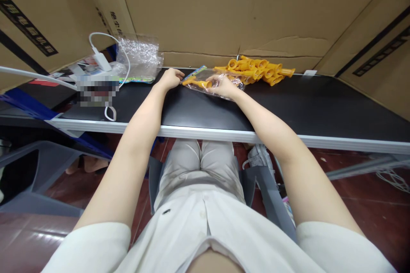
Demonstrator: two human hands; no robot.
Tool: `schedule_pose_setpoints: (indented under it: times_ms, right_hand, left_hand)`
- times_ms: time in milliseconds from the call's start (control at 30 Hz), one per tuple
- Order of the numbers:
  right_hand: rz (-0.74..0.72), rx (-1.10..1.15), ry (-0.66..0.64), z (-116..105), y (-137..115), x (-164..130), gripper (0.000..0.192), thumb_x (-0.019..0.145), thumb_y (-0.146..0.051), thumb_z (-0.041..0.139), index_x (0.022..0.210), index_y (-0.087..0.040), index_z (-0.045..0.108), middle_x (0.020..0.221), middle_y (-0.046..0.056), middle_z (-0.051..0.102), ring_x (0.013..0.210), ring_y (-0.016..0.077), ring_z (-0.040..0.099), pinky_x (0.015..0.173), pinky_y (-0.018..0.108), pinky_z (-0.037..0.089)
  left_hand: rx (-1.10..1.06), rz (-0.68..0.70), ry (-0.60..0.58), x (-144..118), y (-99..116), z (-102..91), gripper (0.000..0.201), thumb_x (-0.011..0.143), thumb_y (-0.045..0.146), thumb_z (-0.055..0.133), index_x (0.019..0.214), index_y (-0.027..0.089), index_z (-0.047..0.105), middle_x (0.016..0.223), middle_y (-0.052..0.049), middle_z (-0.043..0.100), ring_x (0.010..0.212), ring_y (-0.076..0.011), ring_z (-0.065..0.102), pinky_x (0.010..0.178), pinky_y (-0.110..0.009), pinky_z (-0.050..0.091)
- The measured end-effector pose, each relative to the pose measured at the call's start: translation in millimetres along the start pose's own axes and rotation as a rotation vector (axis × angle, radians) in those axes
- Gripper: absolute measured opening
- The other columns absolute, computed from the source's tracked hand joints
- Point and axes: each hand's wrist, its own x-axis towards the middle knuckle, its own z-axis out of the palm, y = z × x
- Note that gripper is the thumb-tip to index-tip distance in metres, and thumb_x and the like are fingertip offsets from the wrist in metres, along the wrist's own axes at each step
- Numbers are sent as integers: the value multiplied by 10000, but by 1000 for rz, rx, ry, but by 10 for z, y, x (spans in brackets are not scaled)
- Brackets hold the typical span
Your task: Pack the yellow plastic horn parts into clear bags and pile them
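A clear plastic bag (pixel 206 74) with a colourful printed edge lies on the black tabletop in front of me. Inside it, or just beneath its film, is a yellow toy trumpet (pixel 200 83); which one I cannot tell. My right hand (pixel 223 86) grips the bag near the trumpet's wide end, thumb and fingers closing on the film. At the bag's left corner, my left hand (pixel 171 79) has its bent fingertips pinched by the trumpet's thin end. A heap of yellow toy trumpets (pixel 256 70) lies just behind and to the right of my right hand.
Left of my left hand, a stack of clear plastic bags (pixel 139 57) leans at the back. Nearby are a white charger with cable (pixel 102 60) and a white loop (pixel 110 113). Cardboard walls (pixel 205 13) enclose the table's back and sides. A metal edge (pixel 208 133) runs along its front.
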Motion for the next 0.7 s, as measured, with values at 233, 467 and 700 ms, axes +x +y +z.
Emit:
schedule_pose_setpoints:
  times_ms: [233, 467, 700]
  right_hand:
    - [73, 103, -93, 4, -85, -42, 437, 768, -151, 874, 1204, -143, 842, 1261, 131, 843, 1175, 303, 798, 1147, 457, 616]
    - [81, 105, -115, -42, -96, -70, 491, 765, -190, 852, 1250, -114, 839, 1205, 148, 858, 1216, 324, 800, 1186, 486, 594]
    - [31, 54, -107, -22, -123, -60, 325, 805, -253, 810, 1111, -149, 842, 1146, 137, 853, 1182, 339, 814, 1146, 515, 614]
  left_hand:
    - [2, 41, -53, -205, 230, -34, 655, 789, 124, 657, 1428, 128, 800, 1429, -136, 819, 1362, -321, 735, 1239, -406, 517]
    - [13, 173, -191, -153, 186, 25, 820, 709, 100, 588, 1500, 193, 785, 1565, -83, 760, 1508, -265, 659, 1302, -319, 443]
    - [210, 99, -98, -88, 142, 16, 677, 766, 118, 645, 1413, 198, 831, 1527, -118, 772, 1429, -316, 711, 1250, -363, 513]
